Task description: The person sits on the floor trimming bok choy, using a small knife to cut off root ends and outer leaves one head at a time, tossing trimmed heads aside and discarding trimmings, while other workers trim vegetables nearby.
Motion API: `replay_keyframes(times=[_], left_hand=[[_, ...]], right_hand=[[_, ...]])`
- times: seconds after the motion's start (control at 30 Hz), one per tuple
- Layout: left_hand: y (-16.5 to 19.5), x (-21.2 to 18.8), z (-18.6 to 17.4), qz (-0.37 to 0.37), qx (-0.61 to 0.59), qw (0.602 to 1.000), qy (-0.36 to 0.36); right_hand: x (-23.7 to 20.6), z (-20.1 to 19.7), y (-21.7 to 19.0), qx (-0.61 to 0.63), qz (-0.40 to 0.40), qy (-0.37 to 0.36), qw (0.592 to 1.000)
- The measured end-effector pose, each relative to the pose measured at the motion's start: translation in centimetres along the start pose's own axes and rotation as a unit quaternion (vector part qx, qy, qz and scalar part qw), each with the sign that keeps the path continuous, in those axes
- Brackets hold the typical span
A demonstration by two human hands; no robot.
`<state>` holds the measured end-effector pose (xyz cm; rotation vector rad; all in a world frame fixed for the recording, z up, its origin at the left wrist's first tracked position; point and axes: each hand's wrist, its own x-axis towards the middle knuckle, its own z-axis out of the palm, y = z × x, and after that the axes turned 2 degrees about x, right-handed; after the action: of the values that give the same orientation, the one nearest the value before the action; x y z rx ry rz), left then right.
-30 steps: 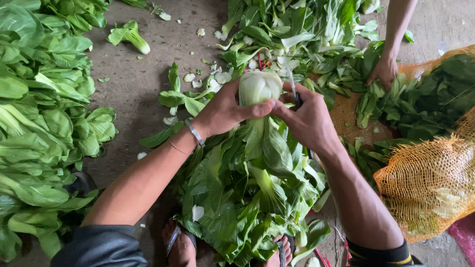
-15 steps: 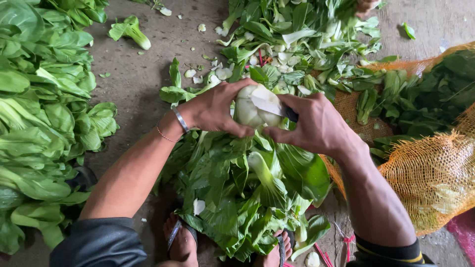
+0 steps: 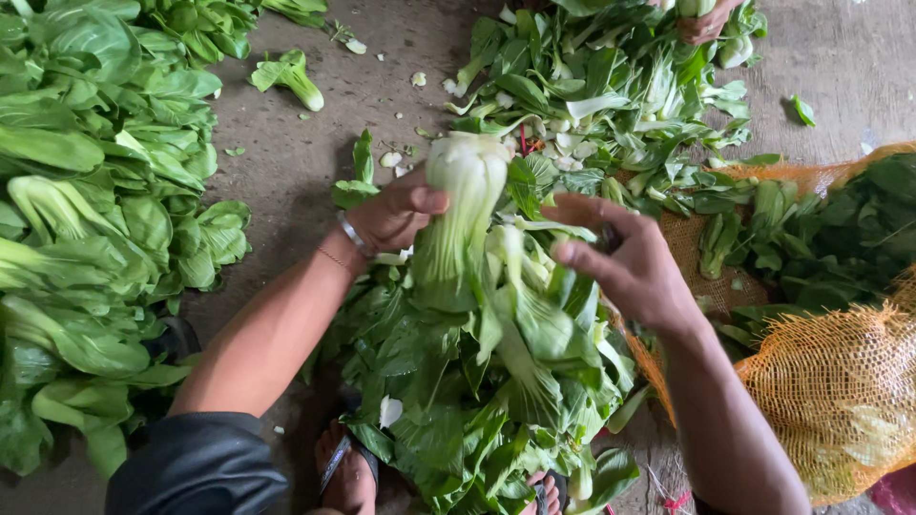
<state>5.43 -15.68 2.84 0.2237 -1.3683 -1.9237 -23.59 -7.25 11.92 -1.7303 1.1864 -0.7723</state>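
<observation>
My left hand (image 3: 396, 215) grips a bok choy (image 3: 463, 224) by its pale stalks, with the white base pointing away from me and the leaves hanging toward my lap. My right hand (image 3: 625, 262) is just to the right of it, off the base, with the fingers loosely curled around a small dark knife (image 3: 611, 238) that is mostly hidden. A loose outer leaf (image 3: 520, 296) hangs between the two hands. Under both hands lies a heap of bok choy (image 3: 458, 420).
A big pile of bok choy (image 3: 86, 238) lies on the left of the concrete floor (image 3: 315, 162). Trimmed leaves (image 3: 611, 86) are heaped at the top, where another person's hand (image 3: 704, 21) works. An orange mesh sack (image 3: 840, 401) with greens is at the right. My sandalled foot (image 3: 348, 467) is below.
Both hands were closed round the base of the bok choy. Now the left hand holds it alone, swung up and left, and the right hand has come off it to the right.
</observation>
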Motion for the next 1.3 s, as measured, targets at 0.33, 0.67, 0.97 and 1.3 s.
replay_keyframes(times=[0.33, 0.67, 0.97, 1.3], left_hand=[[-0.7, 2.1, 3.2, -0.047, 0.104, 0.993, 0.024], [-0.6, 1.7, 2.5, -0.03, 0.28, 0.954, 0.103], [0.2, 1.3, -0.3, 0.047, -0.157, 0.976, 0.144], [-1.4, 1.8, 1.2, -0.002, -0.173, 0.985, -0.005]], right_hand=[[1.8, 3.0, -2.2, 0.036, 0.094, 0.132, 0.986], [1.8, 3.0, -3.8, 0.048, 0.058, 0.111, 0.991], [1.6, 1.4, -3.8, 0.074, 0.01, 0.089, 0.993], [1.1, 2.0, -4.8, 0.023, 0.031, 0.077, 0.996]])
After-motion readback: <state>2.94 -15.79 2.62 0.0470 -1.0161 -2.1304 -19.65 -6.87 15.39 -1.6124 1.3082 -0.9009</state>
